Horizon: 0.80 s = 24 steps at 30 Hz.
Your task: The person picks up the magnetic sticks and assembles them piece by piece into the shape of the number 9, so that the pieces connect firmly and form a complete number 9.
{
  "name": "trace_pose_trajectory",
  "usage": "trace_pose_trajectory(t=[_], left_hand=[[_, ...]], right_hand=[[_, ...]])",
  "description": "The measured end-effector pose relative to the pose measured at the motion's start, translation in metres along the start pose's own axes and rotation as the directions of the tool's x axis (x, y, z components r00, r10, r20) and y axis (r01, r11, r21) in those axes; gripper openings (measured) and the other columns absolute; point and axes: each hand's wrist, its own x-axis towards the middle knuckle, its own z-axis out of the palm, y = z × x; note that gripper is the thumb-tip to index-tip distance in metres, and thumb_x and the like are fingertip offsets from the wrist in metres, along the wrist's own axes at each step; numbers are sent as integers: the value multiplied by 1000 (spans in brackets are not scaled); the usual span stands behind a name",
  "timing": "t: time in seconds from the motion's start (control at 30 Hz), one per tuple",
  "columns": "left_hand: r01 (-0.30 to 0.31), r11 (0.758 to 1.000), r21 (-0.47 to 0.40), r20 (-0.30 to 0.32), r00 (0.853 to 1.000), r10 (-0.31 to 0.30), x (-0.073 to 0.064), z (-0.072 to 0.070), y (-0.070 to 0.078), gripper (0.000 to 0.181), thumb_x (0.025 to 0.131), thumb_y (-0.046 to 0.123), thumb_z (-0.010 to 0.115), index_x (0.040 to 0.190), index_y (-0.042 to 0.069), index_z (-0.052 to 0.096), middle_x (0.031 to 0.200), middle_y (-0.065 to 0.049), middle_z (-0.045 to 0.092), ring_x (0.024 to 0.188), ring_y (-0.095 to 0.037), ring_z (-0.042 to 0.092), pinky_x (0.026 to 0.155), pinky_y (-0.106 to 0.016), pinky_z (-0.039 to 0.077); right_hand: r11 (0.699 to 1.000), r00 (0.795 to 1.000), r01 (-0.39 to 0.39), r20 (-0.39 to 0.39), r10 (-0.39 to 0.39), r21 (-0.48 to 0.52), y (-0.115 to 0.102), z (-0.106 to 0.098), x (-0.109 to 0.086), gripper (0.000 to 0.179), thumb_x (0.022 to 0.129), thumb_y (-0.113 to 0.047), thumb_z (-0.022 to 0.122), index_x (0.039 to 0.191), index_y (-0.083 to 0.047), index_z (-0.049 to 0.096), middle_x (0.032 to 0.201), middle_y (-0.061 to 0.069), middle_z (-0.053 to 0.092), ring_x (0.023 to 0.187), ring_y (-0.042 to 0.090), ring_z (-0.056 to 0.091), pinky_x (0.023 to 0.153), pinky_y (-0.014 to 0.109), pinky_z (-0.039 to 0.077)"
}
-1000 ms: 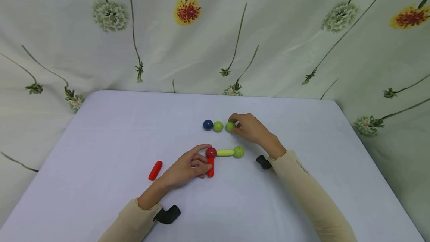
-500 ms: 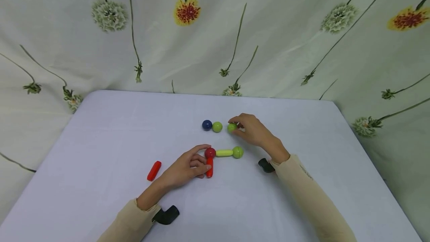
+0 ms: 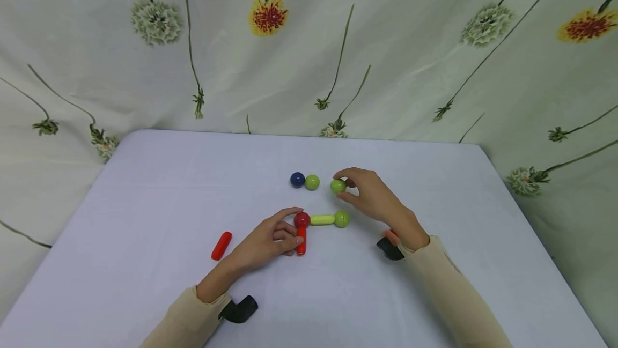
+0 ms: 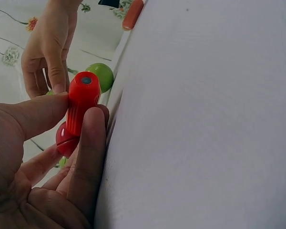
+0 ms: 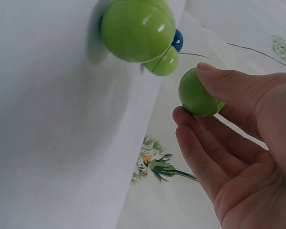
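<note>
My left hand [image 3: 263, 243] holds a red stick [image 3: 301, 246] between thumb and fingers, its index fingertip at the red ball [image 3: 302, 220] on the stick's far end. In the left wrist view the red stick [image 4: 83, 102] shows end-on, with a small dark spot in its tip. From the red ball a yellow-green stick [image 3: 322, 220] runs right to a green ball [image 3: 341, 219], forming a corner. Behind that piece, my right hand [image 3: 369, 193] pinches another green ball [image 3: 338, 186]. The right wrist view shows this green ball [image 5: 196, 93] between thumb and fingertips.
A dark blue ball [image 3: 297, 179] and a green ball [image 3: 312, 182] sit side by side farther back on the white table [image 3: 169, 187]. One loose red stick [image 3: 221, 246] lies left of my left hand. An orange-red stick [image 3: 391, 236] shows below my right wrist.
My right hand has drawn its green ball a little right and toward me, away from the blue and green pair. The left hand keeps its hold on the red stick.
</note>
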Motion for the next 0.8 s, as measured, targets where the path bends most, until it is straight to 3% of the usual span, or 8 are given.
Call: trace_pose_trajectory(t=[0.17,0.37,0.8], left_hand=[[2,1000,-3,-2,1000,-2,0,0,2,64,96,15,67,152,14,36,115,-15,63,96,-19,65,82,-36,59],[6,1000,1,-11,1000,-6,0,1,1,64,95,15,68,152,14,37,115,-15,63,96,-18,66,82,-34,59],[25,998,59,-56,998,-22,0,2,4,62,95,19,69,150,16,41,112,-9,68,96,-16,68,86,-28,56]], right_hand=[[999,1000,15,-9,-15,42,-6,-2,-9,39,89,-15,77,124,-7,62,114,5,70,102,26,68,93,43,55],[998,999,48,-13,-48,41,-13,-1,-22,49,87,-16,79,132,-10,64,117,3,68,99,20,66,88,40,56],[994,990,98,101,-103,54,-28,12,-49,37,82,-26,84,113,-15,67,97,-8,63,84,15,61,76,31,55]])
